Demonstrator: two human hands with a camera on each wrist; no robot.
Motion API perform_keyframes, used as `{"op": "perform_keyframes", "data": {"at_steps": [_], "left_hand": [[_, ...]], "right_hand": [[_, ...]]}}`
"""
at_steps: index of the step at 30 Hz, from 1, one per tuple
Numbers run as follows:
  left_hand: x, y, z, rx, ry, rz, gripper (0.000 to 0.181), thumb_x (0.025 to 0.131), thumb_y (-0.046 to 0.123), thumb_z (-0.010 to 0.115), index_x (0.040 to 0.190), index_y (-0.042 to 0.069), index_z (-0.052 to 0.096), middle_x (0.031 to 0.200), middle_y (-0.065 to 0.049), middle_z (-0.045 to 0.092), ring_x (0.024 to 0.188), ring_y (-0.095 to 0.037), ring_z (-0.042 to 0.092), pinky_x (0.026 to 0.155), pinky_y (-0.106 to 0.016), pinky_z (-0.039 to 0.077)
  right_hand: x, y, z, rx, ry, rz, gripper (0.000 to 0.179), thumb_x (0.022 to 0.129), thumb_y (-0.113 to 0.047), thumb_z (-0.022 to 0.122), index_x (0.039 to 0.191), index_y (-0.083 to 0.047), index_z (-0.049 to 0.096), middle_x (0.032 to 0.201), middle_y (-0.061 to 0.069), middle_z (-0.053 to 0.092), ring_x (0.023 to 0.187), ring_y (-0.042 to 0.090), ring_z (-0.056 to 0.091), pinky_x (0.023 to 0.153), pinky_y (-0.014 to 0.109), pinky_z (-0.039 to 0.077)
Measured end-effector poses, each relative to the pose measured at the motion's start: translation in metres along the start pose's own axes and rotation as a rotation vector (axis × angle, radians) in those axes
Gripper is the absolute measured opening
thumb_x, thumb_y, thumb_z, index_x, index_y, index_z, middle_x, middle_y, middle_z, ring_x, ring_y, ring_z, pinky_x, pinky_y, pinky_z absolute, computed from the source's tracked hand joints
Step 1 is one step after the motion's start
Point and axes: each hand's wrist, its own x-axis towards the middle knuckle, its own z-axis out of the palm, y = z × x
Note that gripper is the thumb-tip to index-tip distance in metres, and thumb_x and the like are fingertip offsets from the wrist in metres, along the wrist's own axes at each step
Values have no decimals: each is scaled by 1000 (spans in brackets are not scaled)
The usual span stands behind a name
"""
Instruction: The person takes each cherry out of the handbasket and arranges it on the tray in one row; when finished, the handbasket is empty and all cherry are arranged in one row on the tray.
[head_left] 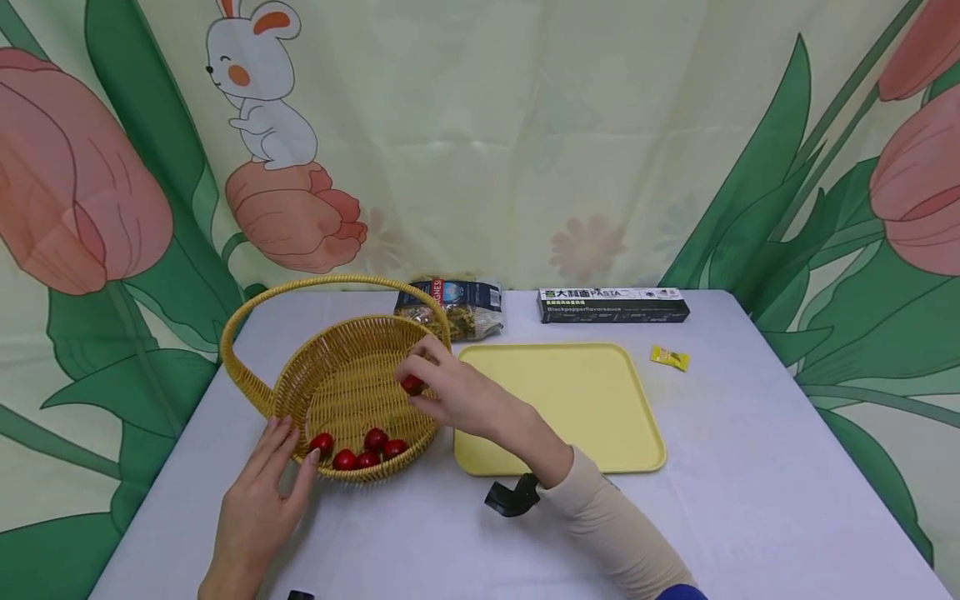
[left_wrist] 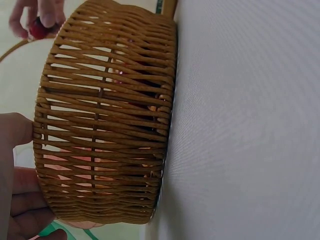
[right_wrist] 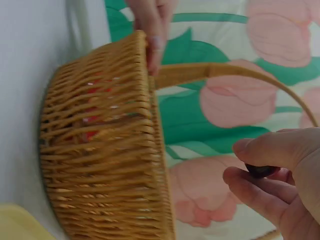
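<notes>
A round wicker basket (head_left: 352,367) with a tall arched handle stands at left, tilted toward me in the head view. Several small round red fruits (head_left: 376,439) lie along its near inner side. Over the basket's right part, my right hand (head_left: 450,392) pinches one more red fruit (head_left: 412,384) between thumb and fingers. That fruit looks dark in the right wrist view, partly covered by the fingers (right_wrist: 260,192). My left hand (head_left: 258,492) rests on the basket's near left rim, fingers extended beside the handle's base and thumb apart from them, touching the rim (left_wrist: 37,112).
A yellow tray (head_left: 555,408) lies right of the basket, under the right forearm. Behind stand a bag of pasta (head_left: 453,308) and a black pasta box (head_left: 612,306). One small yellow packet (head_left: 670,358) lies right of the tray. A black wrist mount (head_left: 513,496) hangs beneath the right wrist.
</notes>
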Motion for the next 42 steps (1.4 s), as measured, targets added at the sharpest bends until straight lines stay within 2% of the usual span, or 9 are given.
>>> {"op": "perform_keyframes", "data": {"at_steps": [5,9,15,21,26,30,36,40,42], "left_hand": [[0,0,-1,5,3,2,50,83,20,79,123,-6,67,137,-20,63,134,-37,54,112,-30,33],[1,1,-1,8,-1,-9,49,84,21,78,123,-6,67,137,-20,63,134,-37,54,109,-36,37],[1,0,-2,13,-17,-33,50,85,22,78,124,-6,67,138,-19,62,135,-37,54,103,-43,41],[0,0,0,4,-14,-35,50,85,22,78,125,-5,67,138,-19,62,135,-37,54,106,-39,39],[0,0,1,-5,-13,-36,49,86,23,77,124,-5,67,138,-19,62,135,-36,54,108,-35,38],[1,1,1,2,-11,-40,48,85,22,78,124,-4,68,138,-18,62,135,-36,54,106,-37,39],[1,1,1,10,-21,-52,48,86,24,77,124,-4,68,139,-18,62,135,-36,54,105,-39,40],[0,1,0,10,-24,-58,49,86,24,77,125,-4,67,139,-18,62,135,-36,54,105,-40,40],[0,1,0,5,-21,-53,49,86,24,77,124,-4,67,139,-18,62,135,-36,54,108,-36,38]], "right_hand": [[-9,1,-13,-14,125,-38,32,89,-3,73,120,-7,65,117,8,54,95,13,64,80,16,55],[-13,3,-21,-24,194,-55,29,88,-5,75,116,-7,67,114,7,55,92,12,62,75,18,54],[-17,10,-30,-39,267,-33,27,87,-10,78,112,-6,67,111,6,57,97,14,60,79,18,54],[-21,21,-42,-17,347,7,30,85,-7,79,111,-4,66,110,9,60,94,16,62,76,26,58],[-21,35,-43,23,395,106,29,85,-2,77,111,-1,65,113,12,58,100,21,63,80,30,62],[-21,47,-35,53,400,216,29,86,1,76,112,0,64,111,14,55,99,24,65,83,35,63],[-21,65,-15,6,317,417,30,88,-6,76,115,-3,64,109,12,56,95,23,66,85,35,60],[-21,75,-1,12,270,509,30,89,-8,75,116,-2,64,113,13,57,98,24,65,83,36,59],[-23,80,6,20,250,547,29,89,-8,74,116,-1,64,113,14,56,98,24,64,83,35,59]]}}
